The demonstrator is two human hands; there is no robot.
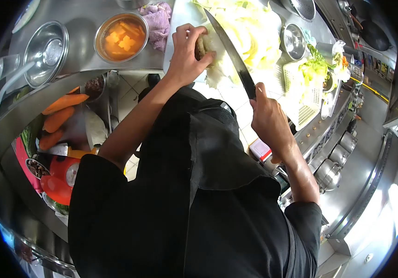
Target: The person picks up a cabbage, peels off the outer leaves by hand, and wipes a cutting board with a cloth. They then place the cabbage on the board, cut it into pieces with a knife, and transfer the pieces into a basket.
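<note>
My left hand (185, 58) has its fingers curled round the brownish stem end of a pale leafy vegetable (214, 45), cabbage or lettuce by its look. In my right hand (270, 116) is the dark handle of a long kitchen knife (232, 50). Its blade points up and to the left, just right of the held piece. Cut pale green leaves (254, 32) lie heaped beyond the blade on a white cutting board (180, 15). Glare washes out part of the heap, and my fingers hide part of the stem end.
Left of the board are a purple cloth (156, 23), a steel bowl of carrot pieces in liquid (98, 41) and a larger bowl (61, 55) with a ladle. A yellowish basket (307, 109) and a small steel bowl (293, 41) stand right. Carrots (60, 119) lie on a lower shelf.
</note>
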